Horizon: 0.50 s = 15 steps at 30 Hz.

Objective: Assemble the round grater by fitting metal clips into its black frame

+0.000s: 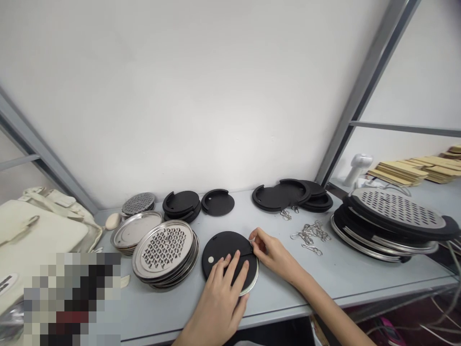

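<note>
A round black disc [224,243] with a small white dot lies on the grey table, and a pale rim shows under its lower right edge. My left hand [223,293] rests on the disc with its fingers spread. At the disc's upper right edge, my right hand [268,250] pinches a small metal piece, mostly hidden by the fingertips. Several metal clips [311,233] lie loose to the right of my right hand. Left of the disc stands a stack of round metal graters [167,250].
Black round holders [182,203] sit along the wall, with others [281,194] further right. A tall stack of graters and black rings [396,211] stands at the right. A white bag [46,226] is at the left. Wooden pieces [399,170] lie beyond the metal post.
</note>
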Each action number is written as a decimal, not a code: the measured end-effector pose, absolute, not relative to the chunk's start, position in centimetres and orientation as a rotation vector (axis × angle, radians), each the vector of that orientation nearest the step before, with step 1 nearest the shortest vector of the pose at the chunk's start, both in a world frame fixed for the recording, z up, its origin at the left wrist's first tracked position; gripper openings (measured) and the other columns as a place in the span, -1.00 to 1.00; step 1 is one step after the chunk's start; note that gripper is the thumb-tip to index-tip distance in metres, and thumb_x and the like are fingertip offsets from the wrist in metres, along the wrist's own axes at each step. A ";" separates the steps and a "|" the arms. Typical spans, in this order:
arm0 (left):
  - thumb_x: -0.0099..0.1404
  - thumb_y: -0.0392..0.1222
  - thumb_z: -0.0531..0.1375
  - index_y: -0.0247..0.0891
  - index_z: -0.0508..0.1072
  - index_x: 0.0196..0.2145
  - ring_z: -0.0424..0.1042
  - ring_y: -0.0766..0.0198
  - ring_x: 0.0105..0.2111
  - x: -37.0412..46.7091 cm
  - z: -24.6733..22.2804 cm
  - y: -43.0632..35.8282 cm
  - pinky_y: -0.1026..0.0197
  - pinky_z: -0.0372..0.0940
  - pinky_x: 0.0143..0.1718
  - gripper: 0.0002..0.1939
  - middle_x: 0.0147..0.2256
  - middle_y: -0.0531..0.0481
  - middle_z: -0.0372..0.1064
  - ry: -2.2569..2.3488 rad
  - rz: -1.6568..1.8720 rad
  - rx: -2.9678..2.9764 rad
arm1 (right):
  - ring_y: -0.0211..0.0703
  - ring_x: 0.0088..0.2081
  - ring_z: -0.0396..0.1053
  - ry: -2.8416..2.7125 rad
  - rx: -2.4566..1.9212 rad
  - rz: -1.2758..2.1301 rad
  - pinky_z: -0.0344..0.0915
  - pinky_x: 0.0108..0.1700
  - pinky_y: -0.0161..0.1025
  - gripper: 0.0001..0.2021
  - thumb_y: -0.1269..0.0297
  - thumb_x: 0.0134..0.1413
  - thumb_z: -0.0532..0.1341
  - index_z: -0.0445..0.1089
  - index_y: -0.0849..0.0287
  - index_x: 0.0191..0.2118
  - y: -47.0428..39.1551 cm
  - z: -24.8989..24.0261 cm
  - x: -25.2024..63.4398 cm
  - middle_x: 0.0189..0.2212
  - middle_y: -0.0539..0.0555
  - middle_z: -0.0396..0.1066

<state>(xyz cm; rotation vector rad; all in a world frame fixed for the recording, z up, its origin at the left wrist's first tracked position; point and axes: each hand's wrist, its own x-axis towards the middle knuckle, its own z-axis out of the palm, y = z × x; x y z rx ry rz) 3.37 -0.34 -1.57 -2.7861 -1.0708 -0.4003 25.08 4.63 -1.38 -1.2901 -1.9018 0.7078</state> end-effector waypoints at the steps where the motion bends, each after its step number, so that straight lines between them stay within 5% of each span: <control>1: 0.38 -0.21 0.02 -0.23 -0.12 0.33 0.04 -0.06 0.21 3.4 -1.6 -0.4 -0.07 0.10 0.15 -0.37 0.33 -0.12 -0.28 -1.072 -0.399 -2.786 | -0.26 -0.52 0.14 -1.902 -1.294 0.712 0.11 -0.43 -0.33 -0.94 0.35 0.22 0.00 0.18 0.11 -0.23 4.6 -1.4 25.1 -0.55 -0.12 0.16; 15: 0.36 -0.21 0.05 -0.24 -0.10 0.33 0.05 -0.05 0.20 3.5 -1.6 -0.3 -0.07 0.11 0.15 -0.36 0.33 -0.12 -0.26 -1.071 -0.429 -2.790 | -0.25 -0.52 0.13 -1.887 -1.274 0.795 0.12 -0.44 -0.33 -0.80 0.17 0.26 0.02 0.20 0.12 -0.36 4.6 -0.9 25.1 -0.57 -0.09 0.19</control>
